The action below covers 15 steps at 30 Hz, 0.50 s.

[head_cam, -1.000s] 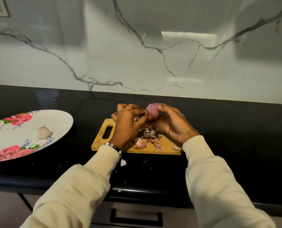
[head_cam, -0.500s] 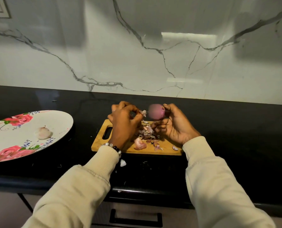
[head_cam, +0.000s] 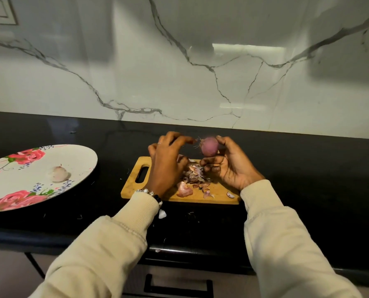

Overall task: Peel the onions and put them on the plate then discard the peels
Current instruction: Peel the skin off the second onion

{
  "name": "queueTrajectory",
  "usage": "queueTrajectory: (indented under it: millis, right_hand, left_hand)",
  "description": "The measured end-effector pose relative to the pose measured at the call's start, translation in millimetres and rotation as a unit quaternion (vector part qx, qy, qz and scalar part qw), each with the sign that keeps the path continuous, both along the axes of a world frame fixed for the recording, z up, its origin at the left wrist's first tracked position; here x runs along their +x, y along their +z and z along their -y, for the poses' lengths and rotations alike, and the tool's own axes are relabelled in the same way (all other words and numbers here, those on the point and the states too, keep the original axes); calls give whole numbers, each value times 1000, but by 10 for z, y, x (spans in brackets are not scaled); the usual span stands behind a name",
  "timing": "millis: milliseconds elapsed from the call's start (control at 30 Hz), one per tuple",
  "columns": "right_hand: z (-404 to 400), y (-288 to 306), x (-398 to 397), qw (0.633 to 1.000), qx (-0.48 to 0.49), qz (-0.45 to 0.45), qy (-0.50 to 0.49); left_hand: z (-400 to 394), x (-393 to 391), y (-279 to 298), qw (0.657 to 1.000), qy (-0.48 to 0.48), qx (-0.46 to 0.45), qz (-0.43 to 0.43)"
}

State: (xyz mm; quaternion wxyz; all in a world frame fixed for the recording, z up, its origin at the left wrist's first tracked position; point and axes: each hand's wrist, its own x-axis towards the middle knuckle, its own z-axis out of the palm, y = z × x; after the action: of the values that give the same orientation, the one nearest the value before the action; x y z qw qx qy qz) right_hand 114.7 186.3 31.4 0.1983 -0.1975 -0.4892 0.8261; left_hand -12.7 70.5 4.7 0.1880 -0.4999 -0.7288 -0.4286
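Note:
My right hand (head_cam: 233, 166) grips a small purple onion (head_cam: 209, 146) in its fingertips, raised above the wooden cutting board (head_cam: 134, 186). Just left of the onion, my left hand (head_cam: 166, 164) pinches a thin bit of peel (head_cam: 193, 140) at the onion's root end. A pile of loose peels (head_cam: 193, 175) lies on the board under both hands, with a pink onion piece (head_cam: 184, 189) near the front edge. On the floral plate (head_cam: 78, 155) at the left sits one pale peeled onion (head_cam: 57, 173).
The board and plate rest on a black counter (head_cam: 308, 179) backed by a white marble wall (head_cam: 200, 82). A small white scrap (head_cam: 162, 214) lies on the counter by my left cuff. A drawer handle (head_cam: 179, 287) shows below the counter edge.
The onion has shifted a little to the right in my right hand. My left fingers have drawn away to the left with a strip of peel.

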Motion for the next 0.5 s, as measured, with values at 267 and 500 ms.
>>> queueTrajectory:
  millis: [267,500]
  right_hand:
    - [33,9,-3,999,51,-3,-14]
    - [60,-7,-35,993,113,-16,5]
  left_hand:
    - [2,37,40,998,-44,52,11]
    - [13,73,24,987,-95,76,107]
